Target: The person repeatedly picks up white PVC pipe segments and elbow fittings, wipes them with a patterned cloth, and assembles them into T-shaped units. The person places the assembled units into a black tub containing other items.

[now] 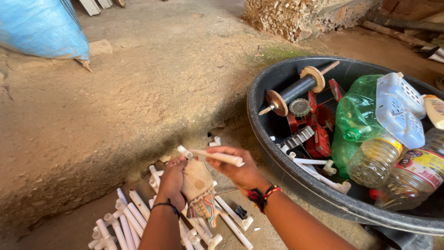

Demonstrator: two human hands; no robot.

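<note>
Both hands' grip (203, 169): thin white pipe (217, 157), cloth-wrapped.

We are holding 1 white tube (216, 157) across our right hand (237, 169) while our left hand (172, 180) is gripping a patterned cloth (200, 190). More white tubes (125, 221) are lying below, beside a black tub (296, 178) of bottles.

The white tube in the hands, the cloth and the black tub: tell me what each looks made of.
White tube: likely rigid plastic pipe, smooth and matte, with a moulded fitting at its end. Cloth: woven fabric, dull tan with a coloured patterned edge, soft and creased. Black tub: probably moulded plastic or rubber, with a thick rolled rim and faint sheen.
</note>
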